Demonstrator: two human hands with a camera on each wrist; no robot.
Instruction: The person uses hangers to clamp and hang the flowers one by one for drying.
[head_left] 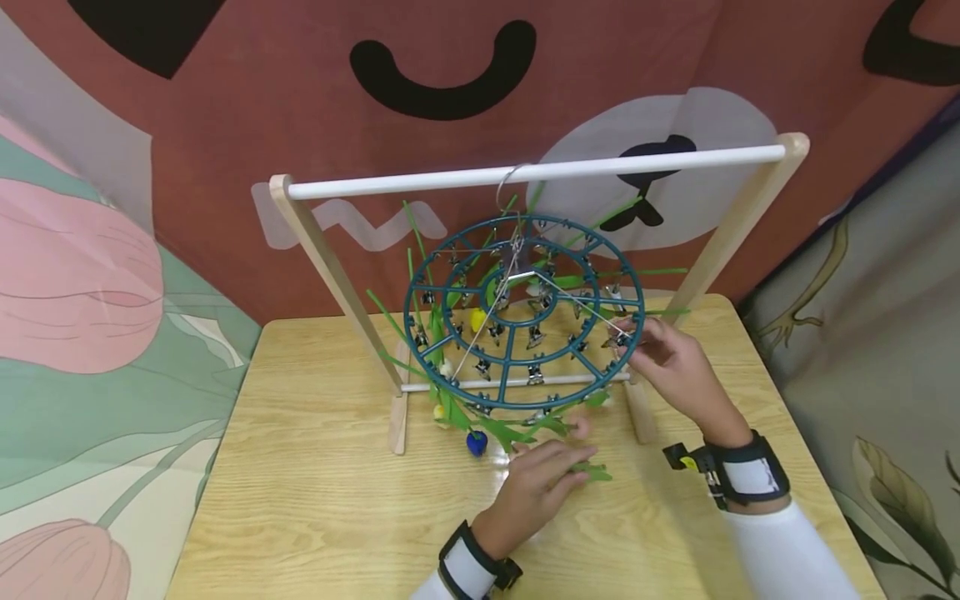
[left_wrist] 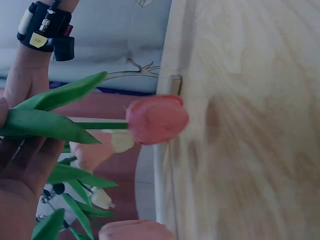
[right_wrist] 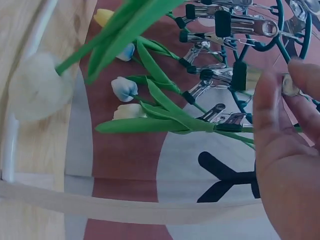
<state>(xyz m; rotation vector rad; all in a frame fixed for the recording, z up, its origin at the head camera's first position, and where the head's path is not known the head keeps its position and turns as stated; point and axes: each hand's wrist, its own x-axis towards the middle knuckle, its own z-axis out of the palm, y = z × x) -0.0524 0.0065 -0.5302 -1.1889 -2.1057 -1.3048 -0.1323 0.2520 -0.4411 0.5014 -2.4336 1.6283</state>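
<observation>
A red tulip [left_wrist: 157, 120] with long green leaves is held by my left hand [head_left: 528, 492], low in front of the rack; the fingers [left_wrist: 30, 165] curl about its stem behind the leaves in the left wrist view. My right hand [head_left: 678, 367] is at the right rim of a round teal clip hanger [head_left: 517, 406]. In the right wrist view, its thumb and fingers pinch a metal clip [right_wrist: 241, 76] with teal tips. Several tulips hang head down from other clips, among them a blue tulip [head_left: 477, 443] and a white tulip [right_wrist: 40, 87].
The hanger hooks over a white bar [head_left: 420, 178] of a wooden stand, whose feet [head_left: 398, 429] stand on the wood-grain table [head_left: 315, 500]. Patterned cloth [head_left: 300, 108] hangs behind and at both sides. Flower stems poke out beyond the hanger's rim.
</observation>
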